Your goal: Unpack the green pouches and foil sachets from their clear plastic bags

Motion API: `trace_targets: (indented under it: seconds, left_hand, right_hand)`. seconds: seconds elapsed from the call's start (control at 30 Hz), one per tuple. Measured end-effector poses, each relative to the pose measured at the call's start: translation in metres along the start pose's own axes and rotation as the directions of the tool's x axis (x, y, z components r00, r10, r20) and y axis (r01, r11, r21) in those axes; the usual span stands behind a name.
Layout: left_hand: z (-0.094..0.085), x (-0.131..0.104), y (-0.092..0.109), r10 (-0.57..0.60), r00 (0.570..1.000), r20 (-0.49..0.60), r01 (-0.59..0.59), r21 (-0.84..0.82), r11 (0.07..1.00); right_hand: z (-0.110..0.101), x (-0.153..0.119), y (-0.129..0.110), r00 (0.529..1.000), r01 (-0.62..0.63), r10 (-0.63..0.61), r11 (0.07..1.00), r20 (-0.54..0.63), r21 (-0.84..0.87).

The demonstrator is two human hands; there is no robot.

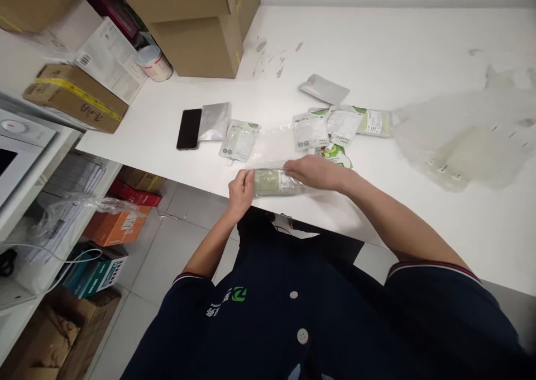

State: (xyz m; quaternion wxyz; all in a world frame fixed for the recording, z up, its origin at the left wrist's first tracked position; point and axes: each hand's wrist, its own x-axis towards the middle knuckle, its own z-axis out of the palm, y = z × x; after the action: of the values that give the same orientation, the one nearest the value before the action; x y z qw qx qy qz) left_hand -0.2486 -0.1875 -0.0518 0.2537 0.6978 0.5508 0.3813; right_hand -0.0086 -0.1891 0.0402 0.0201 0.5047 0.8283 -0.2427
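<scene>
Head view: near the middle of the frame, at the front edge of the white surface (377,44), both hands close on a clear bag with a pale green pouch inside (274,182). The left hand (240,193) has its grip closed around the bag's left end, thumb on top. The right hand (316,172) lies over the bag's right end, fingers curled down onto it, pressing it against the surface. The bag lies flat, lengthwise between the two hands.

Just behind the right hand a green-printed pouch (335,153) peeks out, and further up a cluster of white and green sachets (341,124) overlaps in a loose heap. A single sachet (239,139) lies left of centre, beside a silver foil pouch (214,120) and a black phone (189,128), the three nearly touching in a row. Another silver pouch (324,88) sits alone above the heap. At the right of the frame lies a stack of clear plastic bags (464,139).

In the upper left stand cardboard boxes (196,28), with a taped carton (75,98) lower on the left.
</scene>
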Motion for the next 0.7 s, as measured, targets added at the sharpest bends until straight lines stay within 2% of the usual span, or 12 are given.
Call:
trace_targets:
  seconds: [0.07, 0.1, 0.17, 0.23, 0.27, 0.33, 0.4, 0.57, 0.63, 0.7]
  left_hand:
    - [0.007, 0.017, 0.000, -0.060, 0.998, 0.037, 0.058, 0.060, 0.997]
    - [0.008, 0.024, 0.001, -0.085, 0.994, 0.063, 0.078, 0.102, 0.992]
    - [0.009, 0.033, 0.003, -0.135, 0.985, 0.110, 0.112, 0.196, 0.974]
    - [0.008, 0.039, 0.007, -0.192, 0.971, 0.144, 0.149, 0.267, 0.952]
    - [0.007, 0.041, 0.009, -0.219, 0.962, 0.160, 0.167, 0.287, 0.943]
    - [0.005, 0.044, 0.012, -0.261, 0.946, 0.191, 0.197, 0.301, 0.933]
    - [0.004, 0.049, 0.012, -0.275, 0.935, 0.222, 0.205, 0.294, 0.934]
    - [-0.003, 0.059, 0.008, -0.254, 0.914, 0.316, 0.187, 0.227, 0.956]
    - [-0.015, 0.056, 0.006, -0.229, 0.895, 0.383, 0.163, 0.199, 0.966]
    - [-0.032, 0.048, 0.004, -0.152, 0.883, 0.445, 0.094, 0.149, 0.984]
  right_hand:
    - [-0.003, 0.024, 0.005, 0.996, -0.088, 0.089, 0.994, 0.022, -0.063]
    - [-0.001, 0.033, 0.006, 0.991, -0.135, 0.135, 0.985, -0.011, -0.110]
    - [0.010, 0.037, 0.004, 0.969, -0.199, 0.163, 0.960, -0.185, -0.196]
    - [0.025, 0.028, 0.001, 0.922, -0.151, 0.047, 0.958, -0.384, -0.245]
    - [0.032, 0.019, 0.001, 0.899, -0.082, -0.043, 0.961, -0.437, -0.265]
    - [0.047, 0.001, 0.003, 0.883, 0.059, -0.189, 0.952, -0.429, -0.299]
    - [0.059, -0.013, 0.010, 0.894, 0.110, -0.238, 0.938, -0.380, -0.328]
    - [0.076, -0.010, 0.033, 0.908, 0.090, -0.203, 0.949, -0.368, -0.302]
    - [0.075, -0.008, 0.037, 0.918, 0.100, -0.185, 0.964, -0.350, -0.247]
    - [0.070, -0.013, 0.036, 0.938, 0.095, -0.146, 0.981, -0.315, -0.172]
